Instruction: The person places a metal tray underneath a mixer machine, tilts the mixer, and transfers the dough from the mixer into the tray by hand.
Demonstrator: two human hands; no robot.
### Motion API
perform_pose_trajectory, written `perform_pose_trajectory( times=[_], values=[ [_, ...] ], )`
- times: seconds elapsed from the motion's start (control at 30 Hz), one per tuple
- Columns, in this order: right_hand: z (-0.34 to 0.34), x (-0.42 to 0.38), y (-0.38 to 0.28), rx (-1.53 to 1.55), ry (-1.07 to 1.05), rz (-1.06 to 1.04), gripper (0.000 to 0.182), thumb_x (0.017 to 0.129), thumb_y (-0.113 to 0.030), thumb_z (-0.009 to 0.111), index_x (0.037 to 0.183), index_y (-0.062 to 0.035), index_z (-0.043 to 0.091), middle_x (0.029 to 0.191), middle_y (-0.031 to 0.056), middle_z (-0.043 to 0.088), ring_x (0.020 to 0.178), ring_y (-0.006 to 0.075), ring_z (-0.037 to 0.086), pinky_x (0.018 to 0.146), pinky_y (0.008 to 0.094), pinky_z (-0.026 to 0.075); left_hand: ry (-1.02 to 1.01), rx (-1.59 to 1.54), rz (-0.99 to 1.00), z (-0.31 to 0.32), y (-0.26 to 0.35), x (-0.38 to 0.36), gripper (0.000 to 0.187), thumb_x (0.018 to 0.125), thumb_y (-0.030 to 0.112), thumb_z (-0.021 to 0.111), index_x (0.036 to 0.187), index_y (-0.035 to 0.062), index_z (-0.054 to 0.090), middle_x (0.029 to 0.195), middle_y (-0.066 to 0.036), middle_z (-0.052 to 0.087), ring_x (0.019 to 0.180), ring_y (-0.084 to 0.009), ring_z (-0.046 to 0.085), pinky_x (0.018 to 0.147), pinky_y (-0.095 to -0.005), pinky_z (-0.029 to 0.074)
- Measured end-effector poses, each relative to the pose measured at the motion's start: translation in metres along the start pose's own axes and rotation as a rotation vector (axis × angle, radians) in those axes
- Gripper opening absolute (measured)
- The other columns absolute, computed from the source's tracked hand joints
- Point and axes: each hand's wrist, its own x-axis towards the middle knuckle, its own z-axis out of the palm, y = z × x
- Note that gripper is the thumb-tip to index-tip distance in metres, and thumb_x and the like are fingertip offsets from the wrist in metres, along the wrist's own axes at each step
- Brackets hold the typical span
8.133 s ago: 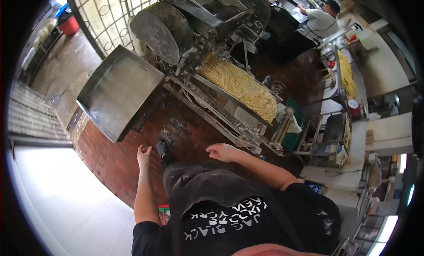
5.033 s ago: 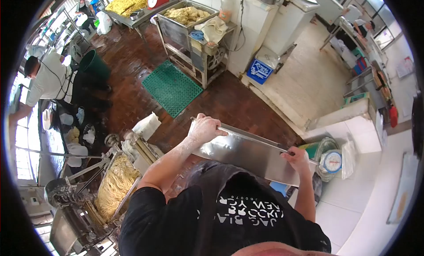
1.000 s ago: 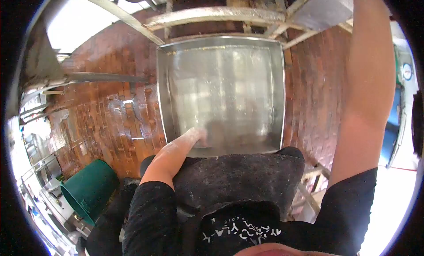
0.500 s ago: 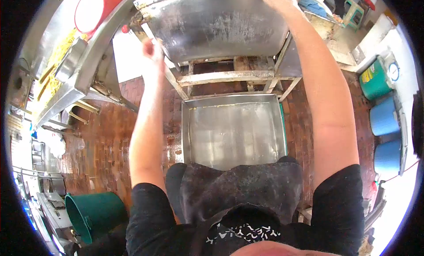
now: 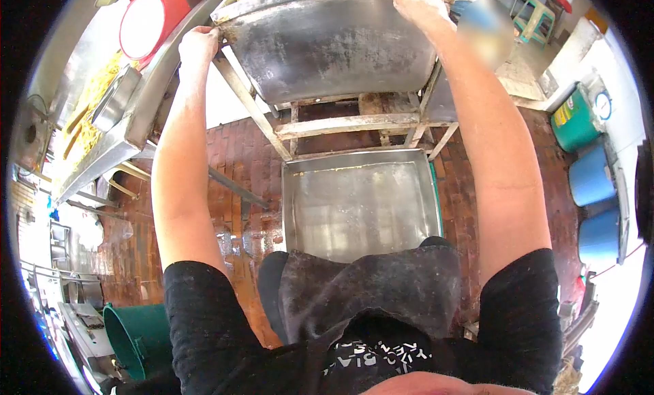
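Note:
A large metal trough point(image 5: 334, 51) stands on a worn frame at the top of the view. My left hand point(image 5: 199, 44) is closed at the trough's left end, its fingers on the corner there. At the upper right, my right hand point(image 5: 419, 5) lies at the trough's rim, dusted with something pale; its fingertips are partly cut off by the view's top edge. Below the trough, a shallow rectangular metal tray point(image 5: 361, 208) sits low in front of my apron point(image 5: 368, 286).
On the left, a metal table point(image 5: 112, 146) bears yellow strands point(image 5: 85, 126), a metal pan point(image 5: 116, 99) and a red container point(image 5: 153, 24). A green bin point(image 5: 139, 340) stands lower left. Blue bins point(image 5: 591, 177) and a green container point(image 5: 575, 119) line the right wall.
My left hand has moved left and up to the trough's left corner. My right hand has shifted slightly left along the rim.

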Motion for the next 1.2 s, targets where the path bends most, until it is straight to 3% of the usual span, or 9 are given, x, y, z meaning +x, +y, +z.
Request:
perform_pose_trajectory(
  times=[0.17,0.27,0.37,0.43,0.6,0.7,0.83,1.03,1.2],
  values=[
    [0.003,-0.001,-0.001,0.032,0.02,0.026,0.034,0.102,-0.022,0.043,0.124,-0.0137,0.067,0.134,0.015,0.06,0.132,0.035,0.052,0.112,0.054,0.037,0.582,-0.516,-0.098,0.041,-0.057,-0.02,0.03,0.096,0.027,0.072,0.097,-0.0032,0.074,0.091,-0.015,0.076,0.086,-0.0217,0.073,0.079,-0.0354,0.055],
    [0.008,0.003,-0.002,-0.013,0.014,0.063,0.034,0.103,-0.022,0.042,0.125,-0.015,0.067,0.134,0.0146,0.061,0.132,0.0354,0.052,0.112,0.0543,0.037,0.409,-0.415,-0.244,0.02,-0.015,-0.084,0.022,0.1,0.018,0.068,0.096,-0.0032,0.067,0.086,-0.014,0.074,0.075,-0.0192,0.071,0.07,-0.033,0.055],
    [0.02,0.004,0.0,-0.03,0.073,0.056,0.035,0.103,-0.022,0.042,0.126,-0.0159,0.067,0.136,0.0132,0.061,0.134,0.0356,0.051,0.112,0.0542,0.037,0.022,-0.862,-0.121,0.07,0.0,-0.098,0.024,0.099,0.022,0.066,0.105,-0.0008,0.062,0.081,-0.012,0.074,0.072,-0.0193,0.07,0.072,-0.0342,0.055],
    [0.006,0.0,-0.006,-0.038,0.012,0.03,0.035,0.103,-0.022,0.043,0.126,-0.0152,0.068,0.136,0.0135,0.062,0.133,0.0357,0.052,0.111,0.0531,0.039,-0.035,-0.746,0.008,0.056,0.042,-0.109,0.014,0.102,0.014,0.06,0.106,0.0006,0.059,0.083,-0.01,0.075,0.07,-0.0152,0.069,0.068,-0.0311,0.054],
    [-0.012,0.001,-0.005,0.008,-0.044,0.025,0.035,0.102,-0.025,0.045,0.124,-0.0133,0.069,0.132,0.0144,0.065,0.128,0.0361,0.057,0.109,0.0513,0.042,0.196,-0.832,0.081,-0.005,0.072,-0.053,0.005,0.1,-0.001,0.052,0.105,0.0,0.054,0.088,-0.014,0.074,0.071,-0.0163,0.07,0.062,-0.0273,0.056],
    [0.005,0.0,0.001,0.053,0.031,0.043,0.036,0.103,-0.027,0.045,0.125,-0.0117,0.069,0.133,0.0153,0.065,0.128,0.0372,0.057,0.11,0.051,0.042,0.322,-1.263,-0.064,-0.005,0.016,0.027,0.02,0.102,0.001,0.05,0.116,-0.0095,0.04,0.101,-0.03,0.07,0.082,-0.032,0.075,0.071,-0.0379,0.066],
    [-0.001,-0.001,-0.005,0.063,0.005,0.096,0.041,0.106,-0.031,0.043,0.132,-0.0091,0.066,0.143,0.0167,0.059,0.139,0.0384,0.048,0.117,0.0515,0.035,0.299,-1.277,-0.136,0.014,-0.072,0.112,0.024,0.104,0.007,0.051,0.117,-0.0106,0.043,0.106,-0.03,0.069,0.092,-0.0348,0.075,0.082,-0.0419,0.066],
    [-0.001,-0.006,-0.014,0.26,0.09,0.252,0.047,0.107,-0.033,0.04,0.143,-0.0081,0.058,0.158,0.0187,0.045,0.149,0.0387,0.035,0.123,0.0536,0.026,0.709,-0.849,0.185,-0.017,-0.01,-0.047,0.029,0.103,0.014,0.06,0.118,-0.0078,0.048,0.108,-0.023,0.07,0.097,-0.0248,0.072,0.087,-0.0325,0.058],
    [0.004,0.004,-0.002,0.093,-0.048,0.122,0.054,0.108,-0.04,0.038,0.147,-0.0042,0.052,0.16,0.0233,0.04,0.15,0.0409,0.033,0.123,0.0528,0.025,0.419,-0.98,-0.307,0.065,-0.081,-0.118,0.032,0.099,0.009,0.063,0.126,-0.0018,0.048,0.118,-0.022,0.064,0.102,-0.0231,0.07,0.084,-0.0318,0.058]
  ],
)
